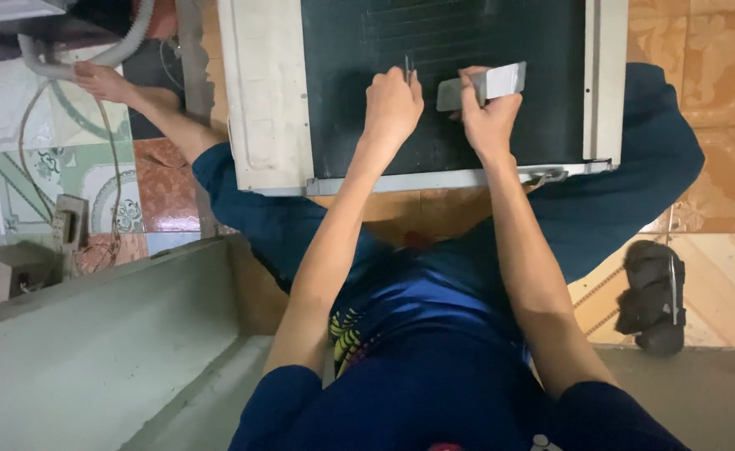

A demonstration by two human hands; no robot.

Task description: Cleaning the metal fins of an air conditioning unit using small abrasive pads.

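Against the dark fin panel [442, 50], left hand [392, 104] pinching a half-hidden thin tool [407, 67], right hand [488, 117] gripping a grey plate [488, 83].

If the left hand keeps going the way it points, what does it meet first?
The left hand holds a thin metal tool whose tip is already at the dark fin panel, so the panel comes first. Depth is hard to judge; it may already be touching.

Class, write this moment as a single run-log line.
left hand: holds thin metal tool on dark fin panel | right hand: grips grey flat piece | sandal on floor
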